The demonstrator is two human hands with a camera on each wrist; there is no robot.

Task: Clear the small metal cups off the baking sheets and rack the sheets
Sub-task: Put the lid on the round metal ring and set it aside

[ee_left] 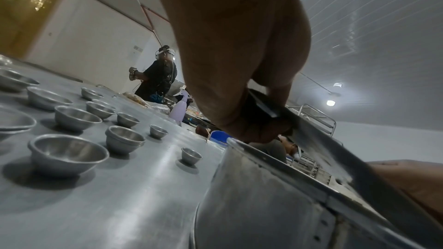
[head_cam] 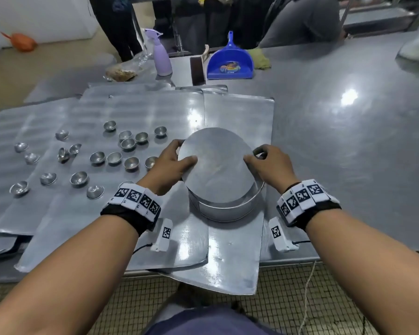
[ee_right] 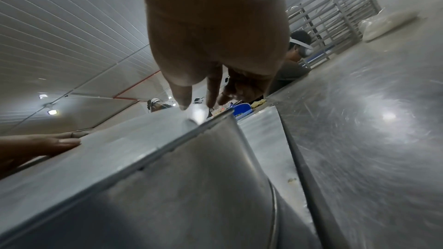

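Note:
A round metal lid [head_cam: 218,163] lies tilted over the mouth of a round metal tin [head_cam: 228,210]. The tin stands on the right-hand baking sheet [head_cam: 242,112]. My left hand [head_cam: 177,158] grips the lid's left edge, thumb on top. My right hand [head_cam: 264,158] grips its right edge the same way. Several small metal cups [head_cam: 97,157] are scattered on the overlapping baking sheets [head_cam: 143,112] left of the tin. In the left wrist view my left hand [ee_left: 239,82] holds the lid [ee_left: 335,150] above the tin [ee_left: 251,196], cups [ee_left: 69,150] alongside. The right wrist view shows my right hand [ee_right: 215,44] on the lid [ee_right: 107,158].
A lilac spray bottle [head_cam: 162,56], a blue dustpan [head_cam: 230,61] and a bag of crumbs [head_cam: 120,73] stand at the back of the steel table [head_cam: 336,141]. Metal sheet racks [ee_right: 335,16] stand beyond the table. Other people work at the far side. The sheets overhang the near edge.

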